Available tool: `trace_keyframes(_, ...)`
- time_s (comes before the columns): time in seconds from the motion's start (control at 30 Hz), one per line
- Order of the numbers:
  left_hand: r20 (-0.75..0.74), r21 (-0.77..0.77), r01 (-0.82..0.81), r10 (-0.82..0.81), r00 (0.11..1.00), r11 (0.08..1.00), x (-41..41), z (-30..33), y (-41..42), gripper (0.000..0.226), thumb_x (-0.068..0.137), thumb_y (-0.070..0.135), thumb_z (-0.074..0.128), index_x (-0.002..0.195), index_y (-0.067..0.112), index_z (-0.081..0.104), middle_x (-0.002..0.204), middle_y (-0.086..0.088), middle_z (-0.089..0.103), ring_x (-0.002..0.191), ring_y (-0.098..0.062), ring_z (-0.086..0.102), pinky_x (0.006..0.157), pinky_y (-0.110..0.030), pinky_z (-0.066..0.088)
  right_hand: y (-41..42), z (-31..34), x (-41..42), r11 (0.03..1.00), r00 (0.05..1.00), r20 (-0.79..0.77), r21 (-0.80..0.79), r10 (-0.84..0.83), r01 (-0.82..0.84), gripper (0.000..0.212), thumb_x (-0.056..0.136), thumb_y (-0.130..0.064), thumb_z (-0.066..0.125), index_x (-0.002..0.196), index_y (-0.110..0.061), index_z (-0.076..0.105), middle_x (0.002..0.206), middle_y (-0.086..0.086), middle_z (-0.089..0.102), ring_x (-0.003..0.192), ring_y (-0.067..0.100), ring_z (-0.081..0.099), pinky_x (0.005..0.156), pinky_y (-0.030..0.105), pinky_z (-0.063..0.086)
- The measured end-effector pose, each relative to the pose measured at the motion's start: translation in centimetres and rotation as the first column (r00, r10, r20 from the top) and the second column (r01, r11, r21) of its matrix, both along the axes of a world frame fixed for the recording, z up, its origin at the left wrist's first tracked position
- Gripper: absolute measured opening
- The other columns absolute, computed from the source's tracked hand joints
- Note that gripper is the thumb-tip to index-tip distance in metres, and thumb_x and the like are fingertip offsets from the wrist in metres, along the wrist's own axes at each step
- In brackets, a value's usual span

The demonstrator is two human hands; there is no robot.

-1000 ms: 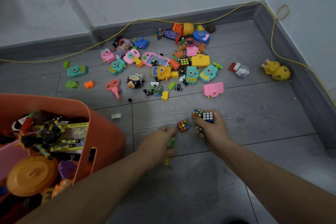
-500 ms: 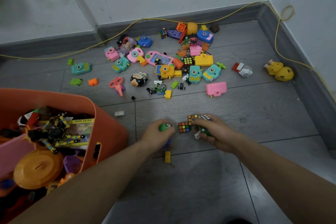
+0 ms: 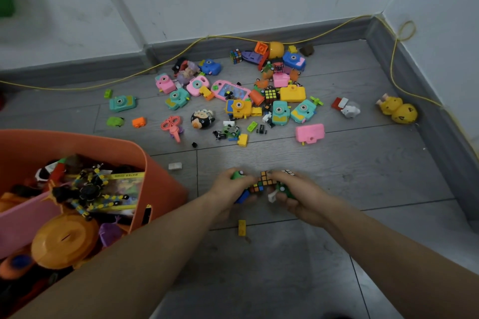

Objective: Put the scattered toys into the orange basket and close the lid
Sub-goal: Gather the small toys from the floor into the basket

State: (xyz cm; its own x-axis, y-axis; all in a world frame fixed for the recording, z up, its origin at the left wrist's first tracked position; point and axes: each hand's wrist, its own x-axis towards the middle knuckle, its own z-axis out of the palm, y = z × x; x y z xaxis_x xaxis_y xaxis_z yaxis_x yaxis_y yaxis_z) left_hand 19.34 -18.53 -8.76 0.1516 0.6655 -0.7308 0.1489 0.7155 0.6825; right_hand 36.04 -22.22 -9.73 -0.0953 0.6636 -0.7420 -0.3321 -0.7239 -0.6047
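Observation:
The orange basket (image 3: 160,176) stands open at the left, packed with toys. My left hand (image 3: 228,189) is closed around a green toy (image 3: 237,175) and a blue piece, with a small puzzle cube (image 3: 256,187) against its fingers. My right hand (image 3: 298,194) grips two small puzzle cubes (image 3: 265,179), a green toy (image 3: 282,188) and a white piece. The hands meet just right of the basket. A yellow brick (image 3: 242,227) lies on the floor below them. Many scattered toys (image 3: 238,101) cover the floor farther back.
A yellow cable (image 3: 181,54) runs along the grey skirting and up the right wall. A yellow duck toy (image 3: 398,110) sits by the right wall. A small white block (image 3: 175,166) lies beside the basket. A pink toy camera (image 3: 309,133) lies nearest the hands.
My left hand picked up the green toy and moved right. Both hands closed in on the loose cube between them, which now touches my left fingers. The yellow brick stays on the floor.

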Motion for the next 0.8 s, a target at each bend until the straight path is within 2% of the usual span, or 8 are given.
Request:
trace_keyframes(0.13, 0.112, -0.002, -0.074, 0.074, 0.991, 0.997, -0.6, 3.0, 2.0, 0.013, 0.088, 0.011, 0.071, 0.094, 0.008, 0.060, 0.088, -0.016, 0.068, 0.067, -0.018, 0.068, 0.059, -0.025, 0.059, 1.8, 2.9, -0.7, 0.998, 0.999, -0.038, 0.068, -0.003, 0.006, 0.024, 0.097, -0.026, 0.059, 0.103, -0.003, 0.060, 0.070, 0.007, 0.062, 0.038, 0.004, 0.042, 0.029, 0.013, 0.024)
trace_keyframes(0.27, 0.192, 0.024, -0.104, 0.098, 0.976, 0.994, -2.0, 8.0, 4.7, 0.021, 0.086, 0.010, 0.073, 0.104, 0.008, 0.063, 0.099, -0.014, 0.071, 0.077, -0.018, 0.070, 0.066, -0.027, 0.062, 4.8, 7.5, -2.0, 0.979, 0.997, -0.075, 0.199, -0.020, 0.035, 0.022, 0.095, -0.025, 0.062, 0.105, -0.005, 0.061, 0.083, 0.011, 0.061, 0.041, 0.004, 0.043, 0.029, 0.012, 0.025)
trace_keyframes(0.33, 0.192, 0.098, -0.060, 0.040, 0.980, 0.993, -2.9, 11.4, 6.2, 0.020, 0.087, 0.011, 0.072, 0.105, 0.009, 0.064, 0.101, -0.012, 0.072, 0.082, -0.018, 0.071, 0.063, -0.025, 0.060, 6.1, 10.3, -2.8, 0.960, 0.993, -0.116, 0.275, -0.029, 0.060, 0.019, 0.095, -0.024, 0.062, 0.105, -0.008, 0.061, 0.083, 0.010, 0.062, 0.042, 0.005, 0.042, 0.029, 0.013, 0.025)
trace_keyframes(0.4, 0.168, 0.200, -0.027, -0.007, 0.986, 0.979, -5.0, 15.4, 7.1, 0.020, 0.088, 0.011, 0.070, 0.107, 0.010, 0.063, 0.099, -0.010, 0.072, 0.077, -0.014, 0.072, 0.062, -0.022, 0.058, 7.0, 13.4, -4.5, 0.931, 0.986, -0.166, 0.360, -0.004, 0.064, 0.014, 0.097, -0.023, 0.059, 0.103, -0.011, 0.061, 0.079, 0.008, 0.061, 0.041, 0.005, 0.039, 0.029, 0.012, 0.021)
trace_keyframes(0.53, 0.019, 0.369, 0.130, -0.147, 0.989, 0.920, -11.4, 23.0, 7.0, 0.012, 0.091, 0.013, 0.066, 0.083, 0.018, 0.057, 0.077, 0.001, 0.068, 0.064, -0.005, 0.067, 0.058, -0.016, 0.056, 7.4, 19.4, -9.8, 0.846, 0.968, -0.177, 0.530, 0.177, -0.058, 0.010, 0.097, -0.023, 0.057, 0.096, -0.014, 0.057, 0.079, 0.007, 0.059, 0.040, 0.004, 0.033, 0.032, 0.014, 0.015)
trace_keyframes(0.67, -0.199, 0.385, 0.302, -0.241, 0.950, 0.872, -20.3, 27.5, 5.3, 0.012, 0.081, 0.017, 0.069, 0.078, 0.020, 0.058, 0.081, -0.008, 0.058, 0.065, -0.010, 0.056, 0.048, -0.016, 0.050, 6.4, 23.1, -16.8, 0.742, 0.934, -0.121, 0.645, 0.336, -0.184, 0.010, 0.094, -0.018, 0.062, 0.091, -0.013, 0.053, 0.072, 0.012, 0.061, 0.039, 0.010, 0.037, 0.029, 0.014, 0.019)
trace_keyframes(0.73, -0.334, 0.284, 0.456, -0.359, 0.872, 0.844, -24.2, 28.0, 4.3, 0.019, 0.073, 0.016, 0.077, 0.088, 0.016, 0.065, 0.089, -0.013, 0.061, 0.071, -0.018, 0.058, 0.055, -0.023, 0.054, 5.8, 23.5, -19.7, 0.661, 0.907, 0.011, 0.681, 0.422, -0.316, 0.015, 0.091, -0.016, 0.066, 0.097, -0.010, 0.054, 0.071, 0.013, 0.062, 0.040, 0.016, 0.045, 0.031, 0.015, 0.024)
trace_keyframes(0.8, -0.501, 0.050, 0.641, -0.536, 0.679, 0.766, -27.0, 27.4, 3.6, 0.036, 0.073, 0.022, 0.081, 0.105, 0.020, 0.067, 0.103, -0.007, 0.068, 0.087, -0.021, 0.065, 0.077, -0.037, 0.059, 5.1, 23.1, -21.2, 0.486, 0.776, 0.271, 0.651, 0.569, -0.584, 0.028, 0.090, -0.018, 0.070, 0.112, -0.009, 0.054, 0.085, 0.013, 0.067, 0.047, 0.022, 0.060, 0.034, 0.021, 0.037)
